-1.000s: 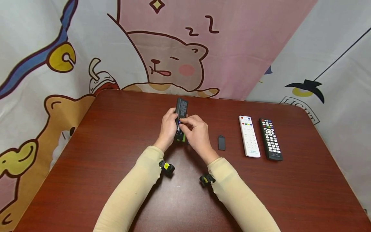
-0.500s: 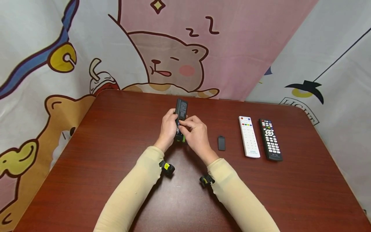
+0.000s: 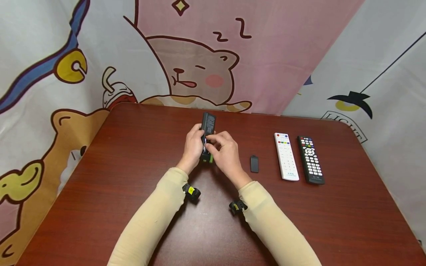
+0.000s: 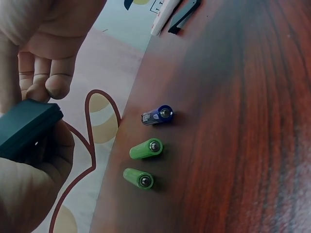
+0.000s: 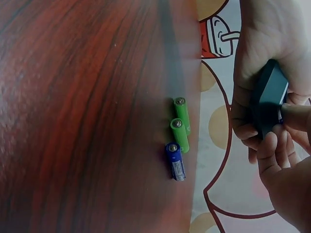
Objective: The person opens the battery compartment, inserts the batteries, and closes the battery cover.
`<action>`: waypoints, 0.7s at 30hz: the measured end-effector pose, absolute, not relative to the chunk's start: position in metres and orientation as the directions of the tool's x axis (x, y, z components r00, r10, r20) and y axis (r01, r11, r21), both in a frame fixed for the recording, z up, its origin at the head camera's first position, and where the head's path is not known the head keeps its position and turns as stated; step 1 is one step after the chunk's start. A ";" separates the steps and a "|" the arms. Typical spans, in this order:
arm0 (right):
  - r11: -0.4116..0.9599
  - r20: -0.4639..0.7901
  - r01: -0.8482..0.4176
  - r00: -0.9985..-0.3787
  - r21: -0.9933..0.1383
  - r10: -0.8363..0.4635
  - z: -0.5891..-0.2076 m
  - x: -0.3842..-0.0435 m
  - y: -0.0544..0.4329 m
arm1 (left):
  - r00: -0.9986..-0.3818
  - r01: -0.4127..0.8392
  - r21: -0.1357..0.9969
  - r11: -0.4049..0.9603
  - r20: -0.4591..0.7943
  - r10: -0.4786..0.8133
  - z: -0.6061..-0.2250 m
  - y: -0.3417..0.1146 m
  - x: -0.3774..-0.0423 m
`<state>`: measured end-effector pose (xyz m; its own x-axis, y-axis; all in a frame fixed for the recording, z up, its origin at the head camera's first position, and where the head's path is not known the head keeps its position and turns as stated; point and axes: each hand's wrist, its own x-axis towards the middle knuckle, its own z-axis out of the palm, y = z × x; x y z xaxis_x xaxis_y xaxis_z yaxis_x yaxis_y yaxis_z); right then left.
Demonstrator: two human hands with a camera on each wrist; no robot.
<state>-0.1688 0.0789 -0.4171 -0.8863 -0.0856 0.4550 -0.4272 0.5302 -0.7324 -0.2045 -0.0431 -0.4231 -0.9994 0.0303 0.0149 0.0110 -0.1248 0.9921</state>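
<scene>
A dark remote control (image 3: 209, 123) lies back up in my left hand (image 3: 193, 146), its battery compartment uncovered near the lower end. The left thumb presses along its side while the fingers wrap beneath. At the compartment, the thumb and index finger of my right hand (image 3: 227, 152) pinch a battery (image 5: 280, 114), mostly hidden by the fingers. Below the remote, several loose batteries are on the table: in the left wrist view, one green battery (image 4: 146, 148), another green battery (image 4: 138, 178) and a blue battery (image 4: 158, 115).
Right of the hands lies a small black battery cover (image 3: 254, 164). Farther right, a white remote (image 3: 286, 157) and a black remote (image 3: 311, 159) lie side by side, buttons up. The brown table (image 3: 349, 207) meets a printed curtain (image 3: 273, 55) behind.
The right fingertips shift slightly at the compartment; a blue bit seen there a second ago is less visible. The left hand and remote stay nearly in place.
</scene>
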 end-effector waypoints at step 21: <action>0.505 0.405 -0.394 -0.909 -0.768 -0.092 -0.423 -0.173 0.100 | -0.999 -0.025 0.987 -0.161 -0.018 0.043 -0.422 -0.046 -0.206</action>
<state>-0.1728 0.0997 -0.4232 -0.9094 -0.0924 0.4054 -0.3937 0.5051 -0.7680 -0.2057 -0.0458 -0.4215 -0.9989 0.0428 -0.0181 -0.0248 -0.1609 0.9867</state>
